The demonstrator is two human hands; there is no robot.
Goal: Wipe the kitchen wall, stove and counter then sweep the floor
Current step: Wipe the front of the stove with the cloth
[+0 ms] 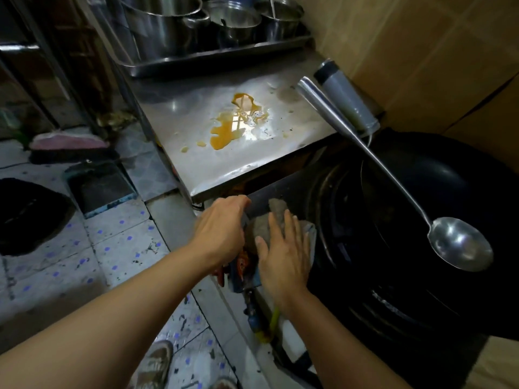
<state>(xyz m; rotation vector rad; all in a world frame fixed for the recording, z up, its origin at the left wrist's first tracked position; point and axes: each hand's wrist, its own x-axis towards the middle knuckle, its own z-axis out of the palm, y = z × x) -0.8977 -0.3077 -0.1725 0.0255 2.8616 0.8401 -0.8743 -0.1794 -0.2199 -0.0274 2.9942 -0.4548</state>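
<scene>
A grey cloth (262,224) lies on the front left corner of the dark stove (328,217). My right hand (283,254) presses flat on the cloth with straight fingers. My left hand (222,234) curls round the stove's left edge beside the cloth. Behind the stove, the steel counter (280,161) carries an orange-brown puddle (233,124). Tan wall tiles (415,51) rise at the right.
A black wok (449,192) sits on the stove with a long steel ladle (460,245) resting in it. A grey bottle (345,99) lies by the wall. Steel pots (168,23) stand on a tray at the counter's back. A broom (67,141), dustpan (101,186) and black mat (31,214) lie on the floor.
</scene>
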